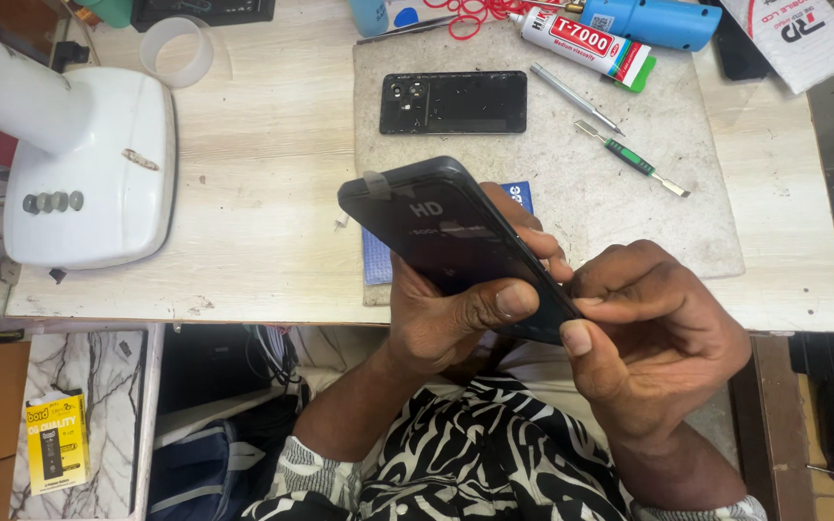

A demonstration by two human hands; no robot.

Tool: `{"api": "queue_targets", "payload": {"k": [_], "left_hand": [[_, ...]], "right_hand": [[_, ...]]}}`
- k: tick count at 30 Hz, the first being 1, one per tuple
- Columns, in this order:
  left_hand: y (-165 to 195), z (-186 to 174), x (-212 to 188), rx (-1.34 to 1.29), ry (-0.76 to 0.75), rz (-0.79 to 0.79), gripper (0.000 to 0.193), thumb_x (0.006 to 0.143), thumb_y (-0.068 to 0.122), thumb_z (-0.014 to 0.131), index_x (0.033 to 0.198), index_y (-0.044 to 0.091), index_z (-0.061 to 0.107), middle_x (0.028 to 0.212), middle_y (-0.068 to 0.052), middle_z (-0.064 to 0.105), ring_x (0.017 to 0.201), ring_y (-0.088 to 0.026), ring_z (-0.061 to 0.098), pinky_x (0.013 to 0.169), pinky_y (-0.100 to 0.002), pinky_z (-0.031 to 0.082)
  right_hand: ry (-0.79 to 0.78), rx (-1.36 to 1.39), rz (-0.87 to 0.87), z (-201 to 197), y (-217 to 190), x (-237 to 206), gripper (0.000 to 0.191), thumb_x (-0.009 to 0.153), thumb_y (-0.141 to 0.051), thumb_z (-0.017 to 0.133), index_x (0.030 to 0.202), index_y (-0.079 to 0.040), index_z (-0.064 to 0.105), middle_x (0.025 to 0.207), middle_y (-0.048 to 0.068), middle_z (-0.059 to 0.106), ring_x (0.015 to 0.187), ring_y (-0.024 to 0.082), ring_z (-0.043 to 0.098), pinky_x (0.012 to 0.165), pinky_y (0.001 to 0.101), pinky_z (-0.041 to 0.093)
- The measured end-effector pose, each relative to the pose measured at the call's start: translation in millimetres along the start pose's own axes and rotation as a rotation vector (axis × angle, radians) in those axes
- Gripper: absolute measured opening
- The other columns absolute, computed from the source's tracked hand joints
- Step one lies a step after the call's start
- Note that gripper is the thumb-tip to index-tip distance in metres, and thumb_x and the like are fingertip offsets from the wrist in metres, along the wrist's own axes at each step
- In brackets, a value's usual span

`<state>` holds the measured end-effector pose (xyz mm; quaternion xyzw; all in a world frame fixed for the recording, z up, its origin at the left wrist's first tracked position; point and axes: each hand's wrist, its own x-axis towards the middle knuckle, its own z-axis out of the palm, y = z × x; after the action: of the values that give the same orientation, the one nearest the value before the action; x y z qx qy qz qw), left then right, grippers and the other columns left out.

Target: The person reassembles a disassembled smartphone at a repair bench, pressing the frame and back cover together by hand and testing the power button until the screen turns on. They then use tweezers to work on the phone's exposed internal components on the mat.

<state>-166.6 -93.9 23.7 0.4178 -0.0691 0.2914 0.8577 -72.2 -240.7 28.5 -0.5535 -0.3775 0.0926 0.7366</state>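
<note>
A: How does the phone (456, 246) lie?
B: Slanting far-left to near-right; left hand (446, 318) grips its middle, right hand (644, 328) pinches the near-right corner, perhaps a film edge

We are seeing a phone back cover (454, 102) lying on the mat (571, 193) at upper centre. A glue tube (586, 42) is lying behind it, two tools (610, 130) to its right, and a lamp base (89, 169) is sitting at far left.

Pale wood table (263, 193). White lamp base (89, 174) at left, tape ring (177, 50) far-left. Grey mat (571, 193) centre-right carries a black phone back (454, 102), glue tube (586, 44), metal tool (576, 98), green spudger (631, 158). Blue tool (658, 21) at far edge.
</note>
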Motion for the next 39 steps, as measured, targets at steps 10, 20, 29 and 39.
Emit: {"api": "queue_targets", "payload": {"k": [10, 20, 29, 39], "left_hand": [[8, -1, 0, 0.076, 0.027, -0.105, 0.027, 0.101, 0.011, 0.083, 0.119, -0.005, 0.070, 0.104, -0.012, 0.074, 0.097, -0.017, 0.074, 0.091, -0.030, 0.061], [8, -14, 0, 0.071, 0.171, -0.061, 0.035, 0.098, 0.012, 0.083, 0.122, -0.008, 0.067, 0.106, -0.014, 0.075, 0.090, -0.016, 0.073, 0.083, -0.028, 0.062], [11, -16, 1, 0.138, 0.169, -0.068, 0.030, 0.101, 0.017, 0.083, 0.110, -0.006, 0.067, 0.094, -0.014, 0.073, 0.079, -0.016, 0.072, 0.071, -0.027, 0.060], [10, -13, 3, 0.358, 0.195, -0.127, 0.034, 0.094, 0.024, 0.083, 0.114, -0.002, 0.070, 0.098, -0.011, 0.076, 0.091, -0.017, 0.074, 0.086, -0.030, 0.062]], "right_hand": [[-0.024, 0.237, 0.024, 1, 17, 2, 0.022, 0.095, -0.006, 0.078, 0.084, -0.001, 0.060, 0.076, 0.010, 0.063, 0.066, 0.008, 0.056, 0.062, 0.0210, 0.046], [-0.228, 0.441, 0.236, -5, 25, 5, 0.016, 0.092, -0.001, 0.077, 0.100, 0.003, 0.064, 0.096, 0.017, 0.068, 0.083, 0.011, 0.067, 0.076, 0.0224, 0.058], [-0.270, 0.411, 0.195, -10, 27, 8, 0.018, 0.089, 0.007, 0.079, 0.101, 0.004, 0.067, 0.094, 0.019, 0.070, 0.081, 0.013, 0.070, 0.071, 0.0208, 0.059], [-0.156, 0.290, 0.145, -7, 41, 18, 0.015, 0.097, 0.006, 0.081, 0.101, 0.003, 0.066, 0.095, 0.014, 0.069, 0.082, 0.011, 0.065, 0.071, 0.0179, 0.054]]}}
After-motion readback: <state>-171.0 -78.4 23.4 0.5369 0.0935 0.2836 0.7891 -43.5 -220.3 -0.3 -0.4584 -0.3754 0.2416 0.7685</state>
